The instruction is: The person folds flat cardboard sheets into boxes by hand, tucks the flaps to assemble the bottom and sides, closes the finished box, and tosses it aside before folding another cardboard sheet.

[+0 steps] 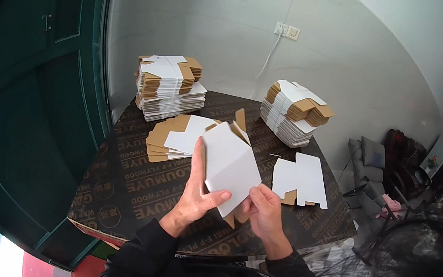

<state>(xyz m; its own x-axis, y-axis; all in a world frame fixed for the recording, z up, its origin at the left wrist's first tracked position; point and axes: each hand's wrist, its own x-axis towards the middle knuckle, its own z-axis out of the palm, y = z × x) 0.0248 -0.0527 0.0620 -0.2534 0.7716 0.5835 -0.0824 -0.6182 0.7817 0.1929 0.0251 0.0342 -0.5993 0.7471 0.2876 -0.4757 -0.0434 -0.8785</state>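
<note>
A white cardboard box, brown on the inside, is held up over the dark plywood table. Flaps stick out at its top and bottom ends. My left hand grips its left side, with the thumb across the front face and the fingers along the edge. At the lower right corner, my right hand pinches the box's bottom edge between thumb and fingers. Behind the box lie several fanned-out flat carton blanks. To the right of my right hand rests a white flat blank, with some brown showing beneath it.
A tall bundle of folded cartons stands at the table's back corner. Another strapped bundle is at the right edge, by the wall. A socket with a white cord is on the wall. Grey chairs stand beyond on the right.
</note>
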